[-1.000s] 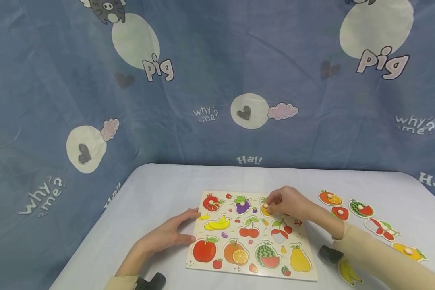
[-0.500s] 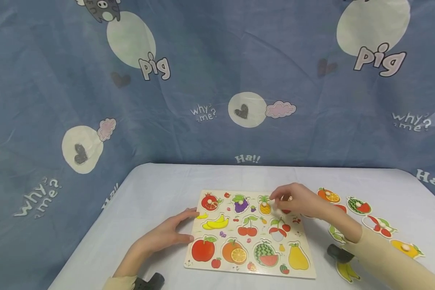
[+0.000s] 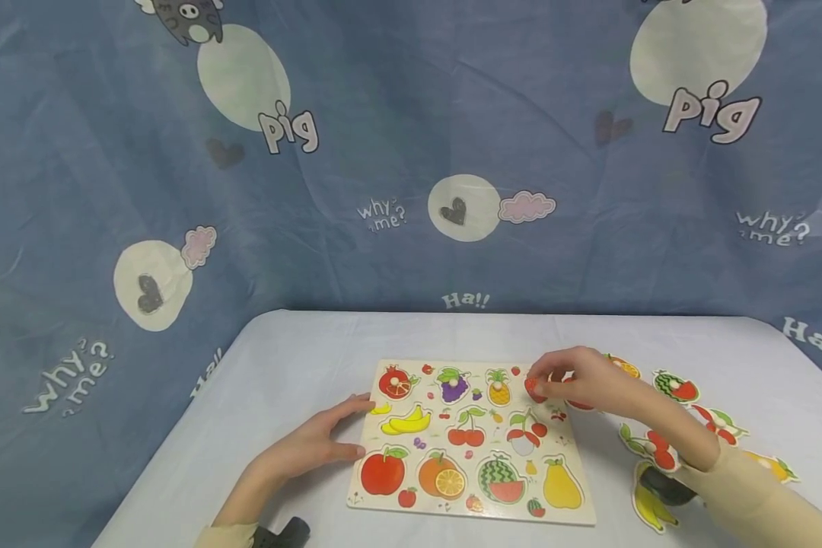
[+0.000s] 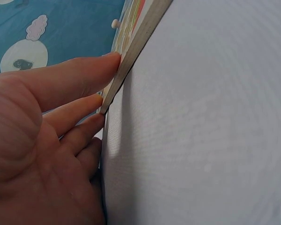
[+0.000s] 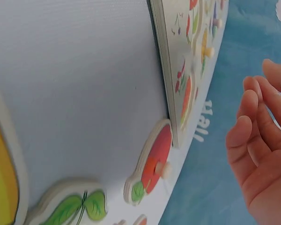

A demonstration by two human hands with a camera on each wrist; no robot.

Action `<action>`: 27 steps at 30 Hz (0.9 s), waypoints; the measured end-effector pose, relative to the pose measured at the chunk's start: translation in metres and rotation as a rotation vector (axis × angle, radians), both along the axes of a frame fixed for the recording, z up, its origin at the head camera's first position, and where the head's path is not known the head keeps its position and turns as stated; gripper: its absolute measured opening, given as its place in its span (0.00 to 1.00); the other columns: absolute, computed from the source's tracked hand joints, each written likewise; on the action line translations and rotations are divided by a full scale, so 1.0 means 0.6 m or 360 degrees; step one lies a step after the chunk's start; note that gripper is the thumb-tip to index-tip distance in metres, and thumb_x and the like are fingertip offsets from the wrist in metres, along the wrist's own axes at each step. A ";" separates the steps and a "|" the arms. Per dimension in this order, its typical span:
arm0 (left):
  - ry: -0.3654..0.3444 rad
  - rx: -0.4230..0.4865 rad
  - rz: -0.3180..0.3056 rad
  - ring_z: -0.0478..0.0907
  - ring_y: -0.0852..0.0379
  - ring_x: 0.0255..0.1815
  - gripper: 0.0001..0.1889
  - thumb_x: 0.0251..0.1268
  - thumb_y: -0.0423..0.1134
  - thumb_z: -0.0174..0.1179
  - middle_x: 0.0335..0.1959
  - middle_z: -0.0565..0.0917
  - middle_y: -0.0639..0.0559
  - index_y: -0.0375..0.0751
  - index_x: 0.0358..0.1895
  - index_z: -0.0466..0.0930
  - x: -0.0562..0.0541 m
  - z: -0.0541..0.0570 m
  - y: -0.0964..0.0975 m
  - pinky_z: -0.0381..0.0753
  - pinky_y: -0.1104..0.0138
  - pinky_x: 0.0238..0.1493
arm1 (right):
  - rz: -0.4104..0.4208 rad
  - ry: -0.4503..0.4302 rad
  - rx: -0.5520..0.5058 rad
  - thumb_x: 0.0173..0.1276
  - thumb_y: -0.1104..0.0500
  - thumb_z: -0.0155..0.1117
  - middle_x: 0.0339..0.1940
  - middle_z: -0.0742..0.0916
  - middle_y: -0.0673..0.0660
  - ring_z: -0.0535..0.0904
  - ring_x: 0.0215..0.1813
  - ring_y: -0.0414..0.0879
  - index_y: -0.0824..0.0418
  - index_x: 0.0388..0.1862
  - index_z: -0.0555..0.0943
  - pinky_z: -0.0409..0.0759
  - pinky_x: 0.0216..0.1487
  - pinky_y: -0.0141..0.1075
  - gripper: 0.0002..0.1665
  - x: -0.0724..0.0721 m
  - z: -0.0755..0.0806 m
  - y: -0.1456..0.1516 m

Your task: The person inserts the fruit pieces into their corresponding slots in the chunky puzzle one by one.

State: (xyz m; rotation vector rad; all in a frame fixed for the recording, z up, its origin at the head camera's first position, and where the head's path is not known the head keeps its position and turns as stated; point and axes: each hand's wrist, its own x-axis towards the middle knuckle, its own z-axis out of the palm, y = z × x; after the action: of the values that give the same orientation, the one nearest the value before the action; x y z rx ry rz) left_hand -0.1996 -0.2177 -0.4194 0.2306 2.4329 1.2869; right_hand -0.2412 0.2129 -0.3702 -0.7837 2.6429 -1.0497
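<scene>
A fruit peg puzzle board (image 3: 452,441) lies on the table. My left hand (image 3: 318,438) rests against its left edge, thumb and fingers extended; in the left wrist view the thumb and fingertips touch the wooden rim. The pineapple piece (image 3: 498,388) sits in its slot on the top row, beside the grape piece (image 3: 454,385) and the pomegranate piece (image 3: 394,383). My right hand (image 3: 582,377) hovers over the board's upper right corner, fingers loosely bent. In the right wrist view nothing shows between its fingers. Just below it, a red knobbed piece (image 5: 157,161) lies off the board.
Right of the board lie loose pieces: orange (image 3: 623,366), watermelon (image 3: 677,387), cherries (image 3: 661,450), bananas (image 3: 652,502), another red-fruit piece (image 3: 722,426) and a yellow piece (image 3: 775,465) partly behind the right sleeve. A blue printed cloth (image 3: 397,266) hangs behind the table.
My right hand has let go of the pineapple piece, which stays in its slot, and has moved right to the board's upper right corner. The left hand keeps its place.
</scene>
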 end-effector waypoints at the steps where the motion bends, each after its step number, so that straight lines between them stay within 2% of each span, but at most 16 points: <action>1: 0.0001 -0.0001 -0.0003 0.51 0.39 0.76 0.36 0.53 0.38 0.72 0.75 0.61 0.44 0.53 0.68 0.72 0.000 0.000 0.000 0.55 0.36 0.68 | -0.0008 0.0006 0.0008 0.67 0.54 0.69 0.33 0.88 0.47 0.79 0.37 0.45 0.54 0.46 0.85 0.79 0.33 0.35 0.11 0.001 0.001 0.004; 8: -0.0005 -0.0009 0.0005 0.51 0.39 0.76 0.36 0.52 0.38 0.72 0.75 0.61 0.44 0.53 0.68 0.72 -0.002 0.000 0.000 0.55 0.36 0.68 | -0.0061 0.0042 0.0036 0.65 0.54 0.70 0.36 0.86 0.44 0.78 0.38 0.45 0.56 0.48 0.85 0.80 0.33 0.34 0.14 0.008 0.010 0.025; 16: -0.0005 -0.0006 0.0008 0.50 0.38 0.76 0.36 0.52 0.38 0.73 0.75 0.62 0.44 0.53 0.68 0.72 -0.003 -0.004 0.000 0.54 0.36 0.68 | -0.0114 0.0114 0.0093 0.64 0.58 0.70 0.36 0.85 0.44 0.78 0.37 0.44 0.57 0.49 0.85 0.80 0.34 0.34 0.14 0.014 0.015 0.050; 21: -0.0002 -0.0016 0.0018 0.50 0.38 0.77 0.36 0.51 0.37 0.73 0.75 0.62 0.44 0.52 0.68 0.72 -0.001 -0.002 0.001 0.54 0.36 0.68 | -0.0140 0.0101 0.0110 0.65 0.54 0.71 0.38 0.86 0.44 0.78 0.40 0.43 0.57 0.50 0.85 0.81 0.39 0.35 0.17 0.018 0.020 0.070; 27: 0.0001 -0.0027 0.0017 0.51 0.38 0.76 0.36 0.52 0.37 0.73 0.75 0.62 0.44 0.52 0.68 0.72 -0.001 -0.001 0.002 0.55 0.36 0.68 | -0.0146 0.0085 0.0066 0.65 0.54 0.70 0.38 0.86 0.45 0.78 0.40 0.42 0.58 0.51 0.84 0.80 0.40 0.34 0.17 0.025 0.026 0.095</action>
State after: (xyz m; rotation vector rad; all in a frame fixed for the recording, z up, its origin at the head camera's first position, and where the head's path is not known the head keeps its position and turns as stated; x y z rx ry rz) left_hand -0.2002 -0.2166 -0.4198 0.2134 2.4479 1.2704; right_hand -0.2263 0.2699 -0.3547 -0.6972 2.7603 -1.0059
